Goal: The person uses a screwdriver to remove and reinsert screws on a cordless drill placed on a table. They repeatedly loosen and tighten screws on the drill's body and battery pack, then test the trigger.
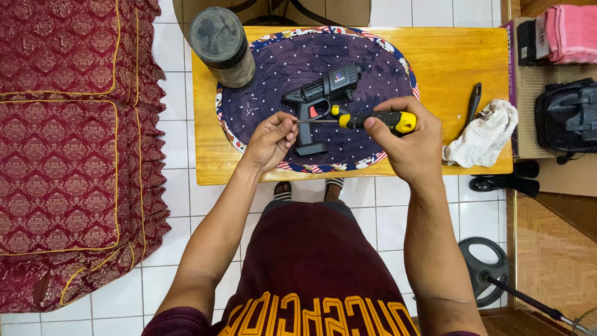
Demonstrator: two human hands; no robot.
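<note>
Yellow-handled screwdriver (373, 119) gripped by right hand (407, 140); left hand (270, 140) pinches its tip.

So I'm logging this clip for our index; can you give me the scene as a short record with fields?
surface: wooden table with dotted purple oval mat
left hand: pinches the screwdriver's metal tip
right hand: closed on yellow-black screwdriver
on mat: black pistol-shaped power tool
also on table: dark cylindrical container, crumpled cloth
</note>
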